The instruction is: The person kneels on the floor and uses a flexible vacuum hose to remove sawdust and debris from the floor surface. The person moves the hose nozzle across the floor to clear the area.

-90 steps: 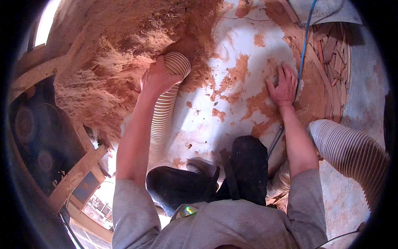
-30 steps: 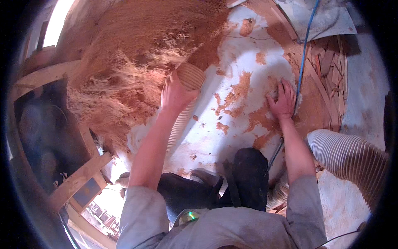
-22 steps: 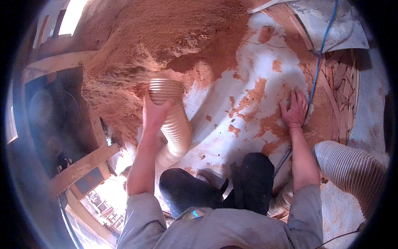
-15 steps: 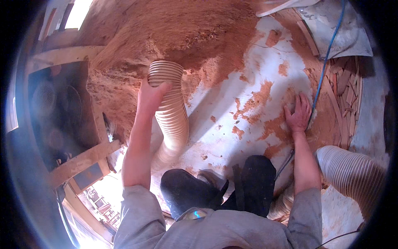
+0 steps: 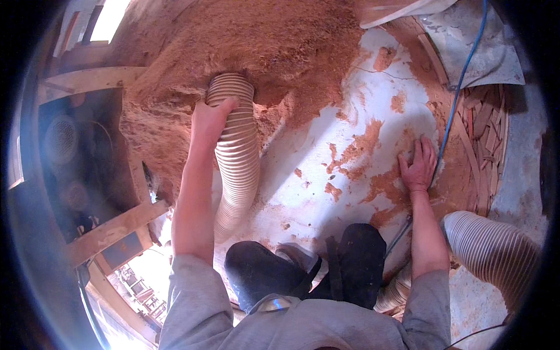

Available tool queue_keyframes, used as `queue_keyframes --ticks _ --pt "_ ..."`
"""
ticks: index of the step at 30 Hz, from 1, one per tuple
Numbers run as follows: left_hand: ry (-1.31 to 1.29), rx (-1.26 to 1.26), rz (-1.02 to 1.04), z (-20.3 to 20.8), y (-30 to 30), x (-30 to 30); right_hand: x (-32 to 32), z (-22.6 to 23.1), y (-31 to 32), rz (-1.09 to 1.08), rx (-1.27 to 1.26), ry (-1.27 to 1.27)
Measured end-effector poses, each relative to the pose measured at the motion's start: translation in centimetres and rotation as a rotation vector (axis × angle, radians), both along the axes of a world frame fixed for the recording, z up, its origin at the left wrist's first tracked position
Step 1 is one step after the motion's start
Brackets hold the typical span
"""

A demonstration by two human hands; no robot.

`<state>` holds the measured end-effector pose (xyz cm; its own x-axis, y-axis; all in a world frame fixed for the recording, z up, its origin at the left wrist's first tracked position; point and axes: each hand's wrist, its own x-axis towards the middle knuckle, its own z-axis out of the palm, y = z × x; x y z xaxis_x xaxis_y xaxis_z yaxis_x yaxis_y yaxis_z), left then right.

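My left hand (image 5: 211, 119) grips a ribbed, cream-coloured flexible hose (image 5: 238, 154) near its far end. That end is pushed against a big heap of reddish-brown sawdust (image 5: 280, 49), and its mouth is hidden there. The hose curves back toward my knees. On the right, my right hand (image 5: 417, 166) lies flat on the dusty pale floor (image 5: 303, 157), fingers stretched out and holding nothing. A blue cable (image 5: 461, 81) runs just beside its fingertips.
A second, thicker ribbed hose (image 5: 490, 242) bends at the lower right. Thin wood offcuts (image 5: 484, 140) are piled at the right. A wooden frame (image 5: 116, 230) with a dark panel (image 5: 81, 151) stands at the left. A pale sheet (image 5: 472, 44) lies at the far right.
My left hand has pushed the hose a little farther forward into the sawdust, and a hollow shows around its end. My right hand has barely moved.
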<state>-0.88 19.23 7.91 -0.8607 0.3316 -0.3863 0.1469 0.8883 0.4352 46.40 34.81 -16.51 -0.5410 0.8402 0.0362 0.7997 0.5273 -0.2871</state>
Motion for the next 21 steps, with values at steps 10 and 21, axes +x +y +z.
queue_keyframes --ticks 10,21 --pt "0.082 -0.192 -0.146 -1.7 -3.2 3.1 0.3 0.0 0.0 0.017 0.028 0.012" --pt "-0.047 -0.438 -0.313 -6.0 0.9 4.3 -0.2 0.1 0.0 -0.005 -0.004 0.003"
